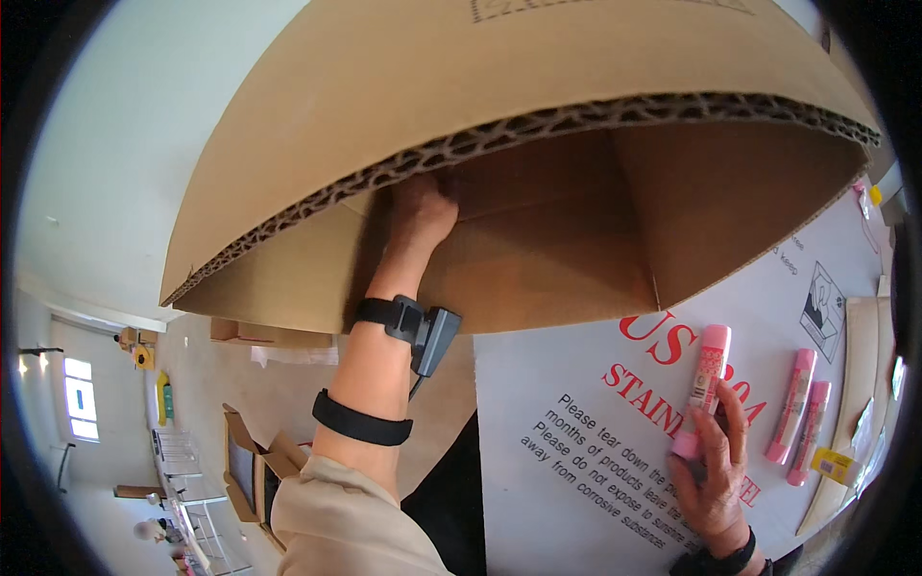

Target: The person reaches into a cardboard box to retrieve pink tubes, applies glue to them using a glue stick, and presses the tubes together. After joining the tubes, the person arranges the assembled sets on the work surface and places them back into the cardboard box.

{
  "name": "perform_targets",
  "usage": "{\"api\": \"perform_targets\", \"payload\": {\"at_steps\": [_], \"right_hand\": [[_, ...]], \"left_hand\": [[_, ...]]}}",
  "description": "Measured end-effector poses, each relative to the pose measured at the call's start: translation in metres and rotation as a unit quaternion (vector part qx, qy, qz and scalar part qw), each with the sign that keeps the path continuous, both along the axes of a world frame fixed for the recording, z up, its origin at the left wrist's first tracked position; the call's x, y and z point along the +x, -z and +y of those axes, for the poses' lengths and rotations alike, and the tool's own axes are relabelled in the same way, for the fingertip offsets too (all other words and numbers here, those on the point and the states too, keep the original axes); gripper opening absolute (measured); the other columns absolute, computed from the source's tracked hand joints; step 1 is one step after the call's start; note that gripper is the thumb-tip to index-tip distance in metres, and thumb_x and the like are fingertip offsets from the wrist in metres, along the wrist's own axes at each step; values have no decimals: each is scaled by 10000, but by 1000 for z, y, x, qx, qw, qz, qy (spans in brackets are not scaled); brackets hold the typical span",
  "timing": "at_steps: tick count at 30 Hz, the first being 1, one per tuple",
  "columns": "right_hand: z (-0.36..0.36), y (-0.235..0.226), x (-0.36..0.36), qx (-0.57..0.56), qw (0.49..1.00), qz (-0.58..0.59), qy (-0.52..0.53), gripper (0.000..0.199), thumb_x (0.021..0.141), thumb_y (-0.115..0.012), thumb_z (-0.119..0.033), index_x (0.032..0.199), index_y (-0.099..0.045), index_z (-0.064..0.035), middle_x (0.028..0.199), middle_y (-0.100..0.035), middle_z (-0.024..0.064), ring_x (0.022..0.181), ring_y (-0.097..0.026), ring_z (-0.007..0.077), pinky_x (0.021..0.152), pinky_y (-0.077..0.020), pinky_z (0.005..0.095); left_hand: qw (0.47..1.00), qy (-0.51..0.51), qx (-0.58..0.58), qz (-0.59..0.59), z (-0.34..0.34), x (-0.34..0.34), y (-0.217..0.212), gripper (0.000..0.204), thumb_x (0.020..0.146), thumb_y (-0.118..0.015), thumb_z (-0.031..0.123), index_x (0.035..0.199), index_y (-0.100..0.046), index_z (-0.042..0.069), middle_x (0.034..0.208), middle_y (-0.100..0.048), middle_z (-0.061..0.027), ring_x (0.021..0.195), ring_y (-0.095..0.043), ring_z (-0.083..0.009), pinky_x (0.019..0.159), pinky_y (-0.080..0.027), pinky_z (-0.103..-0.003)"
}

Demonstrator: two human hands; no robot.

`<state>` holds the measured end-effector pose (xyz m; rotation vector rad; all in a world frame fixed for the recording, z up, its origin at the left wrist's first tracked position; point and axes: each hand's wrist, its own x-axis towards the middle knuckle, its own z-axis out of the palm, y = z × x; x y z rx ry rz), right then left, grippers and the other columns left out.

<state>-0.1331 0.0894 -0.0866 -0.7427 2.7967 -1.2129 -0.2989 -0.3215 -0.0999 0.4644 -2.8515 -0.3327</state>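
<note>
A large cardboard box [538, 77] is tilted over the work surface, its open side facing me and its thick corrugated edge across the view. Inside its mouth is my left hand [421, 209], curled in the shadow near the upper edge; its fingers are hidden. At the lower right, my right hand [713, 470] has its thumb and fingers around the lower part of a pink glue stick [710, 363] lying on the printed white sheet [538, 384]. Two more pink glue sticks [791, 405] lie side by side just right of that hand.
A small yellow-labelled item [834, 467] lies beside a cardboard strip [850, 403] at the right edge. Down on the floor to the left stands an open carton [252, 466]. Metal racks [192, 480] are farther left, below a bright window [81, 398].
</note>
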Motion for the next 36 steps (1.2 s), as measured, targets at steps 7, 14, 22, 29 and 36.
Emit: {"api": "perform_targets", "payload": {"at_steps": [7, 14, 22, 29, 36], "right_hand": [[-1, -2, -1, 18, 1000, 8, 4, 560, 617, -661, 58, 1161, -545, -16, 1334, -381, 270, 1180, -462, 431, 947, -432, 465], [3, -3, 2, 9, 999, -33, -7, 556, 662, -594, 24, 1209, -504, -20, 1382, -335, 271, 1245, -396, 447, 1019, -349, 485], [0, -5, -1, 4, 1000, -13, 3, 561, 619, -671, 42, 1162, -544, -18, 1331, -393, 268, 1202, -438, 438, 967, -405, 472], [2, -1, -2, -6, 1000, -14, 8, 567, 616, -670, 48, 1166, -547, -14, 1326, -403, 265, 1201, -442, 435, 970, -404, 466], [2, 0, -3, 17, 1000, -4, -4, 560, 618, -646, 65, 1165, -548, -9, 1329, -399, 270, 1207, -441, 426, 969, -405, 461]], "left_hand": [[904, -108, 379, 164, -7, -24, -10, 463, 869, -523, 90, 1324, -451, 44, 1294, -512, -98, 1144, -474, -209, 958, -349, -330], [898, 12, 247, 363, -49, -47, 4, 352, 896, -545, 228, 1181, -562, 22, 1252, -551, -146, 1147, -498, -301, 1001, -372, -390], [904, -41, 326, 272, -57, -40, -31, 371, 875, -510, 51, 1244, -512, 9, 1205, -562, -89, 1045, -532, -209, 902, -429, -341], [905, 13, 219, 365, -3, -20, -9, 454, 838, -445, -40, 1286, -481, 25, 1305, -505, -142, 1198, -468, -267, 1018, -339, -355], [977, 18, -107, 186, 6, -17, -52, 376, 828, -540, 123, 1190, -553, 21, 1216, -571, -160, 1105, -543, -309, 934, -414, -381]]}}
